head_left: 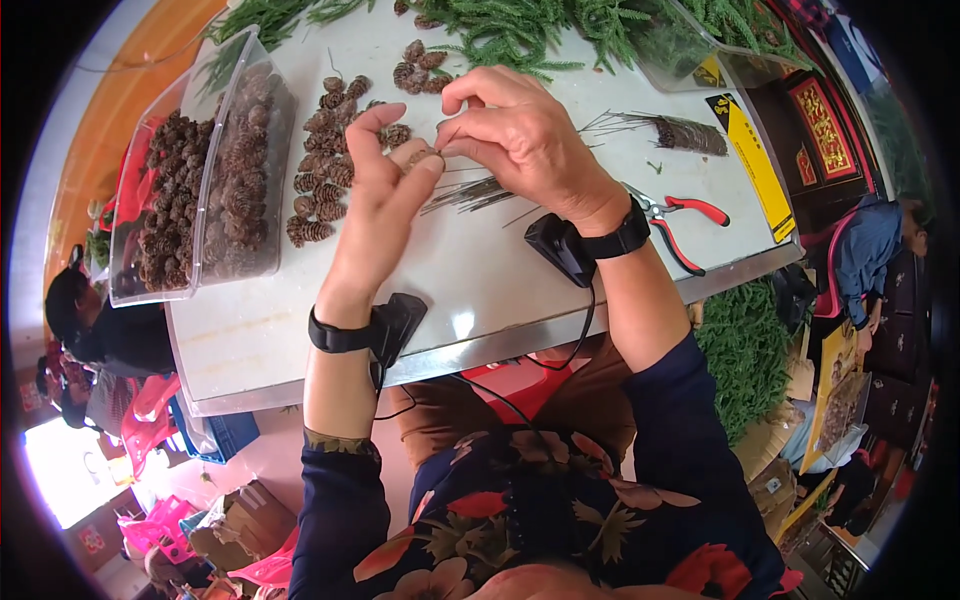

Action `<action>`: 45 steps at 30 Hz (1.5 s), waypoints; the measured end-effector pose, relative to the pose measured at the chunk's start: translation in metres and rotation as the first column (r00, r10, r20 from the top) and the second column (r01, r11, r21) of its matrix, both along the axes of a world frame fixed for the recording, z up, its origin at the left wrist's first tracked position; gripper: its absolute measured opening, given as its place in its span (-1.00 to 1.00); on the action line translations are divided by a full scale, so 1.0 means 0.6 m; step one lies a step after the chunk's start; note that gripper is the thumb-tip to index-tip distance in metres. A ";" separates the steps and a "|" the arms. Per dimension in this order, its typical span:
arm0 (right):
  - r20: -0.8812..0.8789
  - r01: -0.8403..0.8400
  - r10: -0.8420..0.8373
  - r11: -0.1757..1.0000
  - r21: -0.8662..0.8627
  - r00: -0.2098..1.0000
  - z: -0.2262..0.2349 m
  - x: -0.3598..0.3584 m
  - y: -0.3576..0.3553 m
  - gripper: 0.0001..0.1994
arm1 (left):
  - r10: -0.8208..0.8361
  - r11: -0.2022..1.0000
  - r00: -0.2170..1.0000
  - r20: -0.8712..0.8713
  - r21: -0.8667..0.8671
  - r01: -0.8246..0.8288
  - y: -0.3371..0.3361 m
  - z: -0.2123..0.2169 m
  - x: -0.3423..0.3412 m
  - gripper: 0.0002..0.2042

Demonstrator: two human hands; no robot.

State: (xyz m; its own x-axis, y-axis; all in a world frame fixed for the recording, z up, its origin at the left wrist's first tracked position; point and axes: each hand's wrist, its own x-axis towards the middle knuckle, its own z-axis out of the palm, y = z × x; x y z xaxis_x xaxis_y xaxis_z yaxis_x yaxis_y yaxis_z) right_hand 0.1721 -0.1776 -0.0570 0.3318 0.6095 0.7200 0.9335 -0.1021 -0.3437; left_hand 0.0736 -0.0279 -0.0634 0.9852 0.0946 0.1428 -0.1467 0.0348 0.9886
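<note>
Over the far middle of the table, my left hand (383,190) pinches a small brown pine cone (428,158) between thumb and fingers, which partly cover it. Right against that cone, my right hand (530,140) has thumb and forefinger pressed together; whatever thin thing they grip is too small to make out. Beneath my right hand lies a loose bunch of thin dark wires (470,196). Left of my left hand, several pine cones (325,185) are laid out on the white tabletop (300,340), and a smaller cluster of cones (415,70) sits farther back.
A clear plastic bin (205,190) full of cones stands at the left. Red-handled pliers (672,225), a wire bundle (690,135) and a yellow-black strip (752,165) lie at the right. Green artificial sprigs (520,30) cover the back edge; more greenery (740,350) sits below the table's right side.
</note>
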 end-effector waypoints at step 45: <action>-0.789 -0.001 0.100 0.992 0.126 0.606 -0.019 -0.021 0.025 -0.83 | 0.044 0.976 0.987 -0.154 -0.203 -0.075 0.015 -0.005 0.006 -0.59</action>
State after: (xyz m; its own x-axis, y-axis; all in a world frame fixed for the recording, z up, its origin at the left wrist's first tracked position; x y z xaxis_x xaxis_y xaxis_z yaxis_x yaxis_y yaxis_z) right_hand 0.1597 -0.1624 -0.0682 0.7733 0.5835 0.2479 0.2925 0.0184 -0.9561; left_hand 0.0774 -0.0188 -0.0662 0.9857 0.1656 -0.0325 -0.0078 0.2368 0.9715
